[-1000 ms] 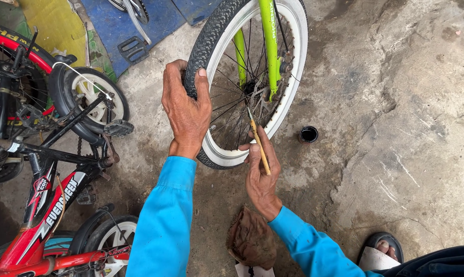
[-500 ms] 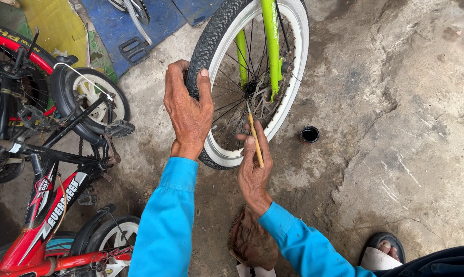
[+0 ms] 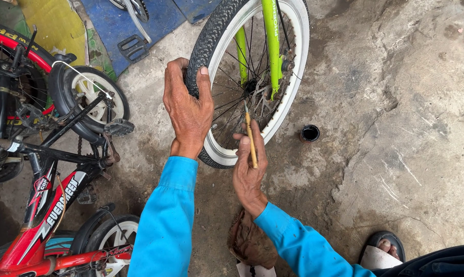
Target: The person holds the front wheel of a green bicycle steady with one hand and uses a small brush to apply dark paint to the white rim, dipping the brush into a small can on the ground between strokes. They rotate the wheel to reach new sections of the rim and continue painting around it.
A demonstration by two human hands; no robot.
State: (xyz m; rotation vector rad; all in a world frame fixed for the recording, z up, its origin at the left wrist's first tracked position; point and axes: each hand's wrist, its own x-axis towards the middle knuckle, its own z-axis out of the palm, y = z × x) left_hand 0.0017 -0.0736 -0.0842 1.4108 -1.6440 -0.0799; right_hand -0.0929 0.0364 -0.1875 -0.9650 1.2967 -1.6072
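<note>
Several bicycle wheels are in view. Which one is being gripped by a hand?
The large white-rimmed wheel in the green frame at top centre; the left hand grips its black tyre. The smaller wheels at left are untouched.

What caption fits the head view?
Left hand grips the tyre; right hand points a stick at the spokes.

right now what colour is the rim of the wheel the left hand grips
White rim under a black tyre, head view.
</note>
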